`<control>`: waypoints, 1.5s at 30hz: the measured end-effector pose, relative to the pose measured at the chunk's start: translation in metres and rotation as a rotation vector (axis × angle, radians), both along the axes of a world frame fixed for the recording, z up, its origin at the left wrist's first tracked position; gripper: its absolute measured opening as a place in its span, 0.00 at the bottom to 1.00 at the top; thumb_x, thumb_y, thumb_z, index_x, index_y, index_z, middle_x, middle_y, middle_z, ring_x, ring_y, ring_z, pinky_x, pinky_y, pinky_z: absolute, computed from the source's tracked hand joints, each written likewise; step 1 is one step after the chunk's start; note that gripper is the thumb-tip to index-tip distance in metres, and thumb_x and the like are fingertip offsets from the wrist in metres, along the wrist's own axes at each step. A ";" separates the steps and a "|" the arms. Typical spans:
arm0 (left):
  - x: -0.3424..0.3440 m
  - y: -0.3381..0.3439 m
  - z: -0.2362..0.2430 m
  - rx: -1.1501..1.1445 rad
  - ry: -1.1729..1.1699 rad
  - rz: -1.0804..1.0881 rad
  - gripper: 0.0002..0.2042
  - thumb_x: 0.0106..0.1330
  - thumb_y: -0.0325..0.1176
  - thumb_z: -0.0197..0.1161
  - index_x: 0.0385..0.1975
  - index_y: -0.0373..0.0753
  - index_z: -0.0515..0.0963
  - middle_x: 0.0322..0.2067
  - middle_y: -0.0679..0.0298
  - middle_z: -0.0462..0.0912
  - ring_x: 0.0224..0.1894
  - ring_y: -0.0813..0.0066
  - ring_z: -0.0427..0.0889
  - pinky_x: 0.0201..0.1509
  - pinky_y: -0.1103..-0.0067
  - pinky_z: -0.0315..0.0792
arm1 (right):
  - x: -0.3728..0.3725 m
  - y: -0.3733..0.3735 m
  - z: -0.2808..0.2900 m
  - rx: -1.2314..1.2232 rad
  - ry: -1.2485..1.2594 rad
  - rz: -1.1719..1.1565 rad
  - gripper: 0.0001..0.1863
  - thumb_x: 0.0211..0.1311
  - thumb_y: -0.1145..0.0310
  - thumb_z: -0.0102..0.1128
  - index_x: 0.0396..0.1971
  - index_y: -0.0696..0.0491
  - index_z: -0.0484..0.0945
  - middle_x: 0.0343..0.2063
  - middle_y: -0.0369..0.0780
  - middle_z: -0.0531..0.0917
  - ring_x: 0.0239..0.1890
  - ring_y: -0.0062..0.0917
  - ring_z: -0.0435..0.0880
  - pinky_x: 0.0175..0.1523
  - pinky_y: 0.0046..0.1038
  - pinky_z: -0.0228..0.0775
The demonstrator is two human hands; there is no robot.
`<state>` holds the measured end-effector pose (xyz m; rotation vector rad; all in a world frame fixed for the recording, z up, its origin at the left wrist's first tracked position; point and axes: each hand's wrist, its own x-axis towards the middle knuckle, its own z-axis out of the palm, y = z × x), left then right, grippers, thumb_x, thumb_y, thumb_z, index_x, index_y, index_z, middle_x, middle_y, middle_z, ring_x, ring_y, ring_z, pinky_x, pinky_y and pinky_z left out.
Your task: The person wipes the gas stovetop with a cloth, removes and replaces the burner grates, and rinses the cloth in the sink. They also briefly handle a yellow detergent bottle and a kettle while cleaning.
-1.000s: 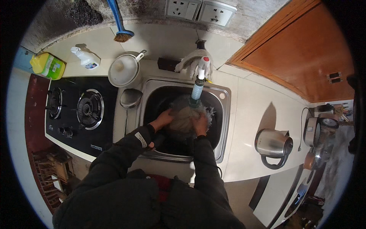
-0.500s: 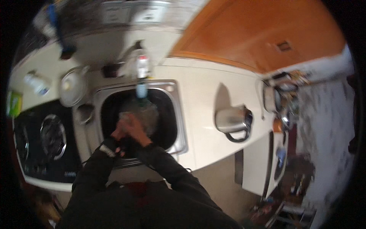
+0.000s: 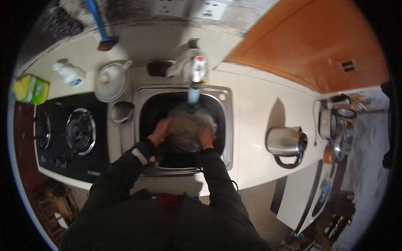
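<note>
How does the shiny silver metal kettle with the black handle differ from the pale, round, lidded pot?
The kettle is shiny silver, while the pot is pale and dull.
The kettle stands to the right of the metal-rimmed dark sink; the pot stands to its left.
The kettle has a black loop handle toward the person's side; the pot's pale handle points toward the wall.
Both stand on the pale countertop.

hands | together earlier, now parted | either side of greyish bundle, apparently cloth
</note>
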<state>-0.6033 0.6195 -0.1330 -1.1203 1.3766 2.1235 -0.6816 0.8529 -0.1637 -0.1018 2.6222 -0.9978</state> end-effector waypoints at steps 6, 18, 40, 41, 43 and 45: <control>-0.003 0.016 0.003 0.159 0.141 -0.116 0.29 0.72 0.49 0.52 0.68 0.42 0.58 0.66 0.56 0.60 0.64 0.57 0.63 0.62 0.60 0.65 | -0.009 -0.038 0.033 -0.071 -0.411 0.243 0.34 0.63 0.55 0.62 0.64 0.58 0.65 0.54 0.51 0.78 0.50 0.45 0.80 0.53 0.46 0.73; -0.008 0.009 0.059 0.287 -0.050 0.193 0.30 0.69 0.58 0.51 0.64 0.45 0.65 0.62 0.59 0.68 0.61 0.57 0.66 0.65 0.56 0.60 | 0.013 -0.086 0.055 -0.452 -0.341 0.174 0.33 0.61 0.61 0.65 0.64 0.56 0.65 0.56 0.50 0.76 0.51 0.41 0.79 0.53 0.38 0.73; -0.003 0.014 0.044 0.054 0.108 0.166 0.21 0.69 0.45 0.57 0.57 0.40 0.70 0.52 0.58 0.75 0.53 0.62 0.74 0.56 0.63 0.69 | -0.024 -0.010 0.006 0.135 -0.166 0.116 0.23 0.65 0.54 0.57 0.52 0.57 0.76 0.45 0.54 0.81 0.47 0.50 0.80 0.50 0.42 0.71; 0.002 0.006 0.037 0.036 0.125 0.144 0.23 0.69 0.46 0.58 0.58 0.40 0.69 0.54 0.57 0.74 0.55 0.61 0.73 0.57 0.62 0.68 | -0.023 -0.009 -0.003 0.102 -0.117 0.095 0.25 0.64 0.55 0.58 0.53 0.58 0.75 0.45 0.54 0.81 0.47 0.49 0.80 0.50 0.42 0.72; 0.005 0.006 0.024 -0.206 0.147 -0.099 0.25 0.68 0.49 0.58 0.59 0.43 0.69 0.55 0.57 0.73 0.57 0.60 0.71 0.57 0.60 0.68 | -0.020 -0.015 -0.015 0.082 -0.047 0.030 0.26 0.62 0.56 0.61 0.54 0.59 0.74 0.45 0.53 0.81 0.47 0.48 0.81 0.50 0.41 0.72; 0.004 0.013 0.021 -0.216 0.086 -0.076 0.26 0.68 0.53 0.57 0.60 0.45 0.69 0.56 0.58 0.72 0.57 0.60 0.71 0.57 0.60 0.68 | -0.008 -0.034 -0.017 -0.003 0.013 0.239 0.27 0.60 0.59 0.62 0.55 0.60 0.73 0.44 0.52 0.82 0.46 0.45 0.82 0.50 0.39 0.72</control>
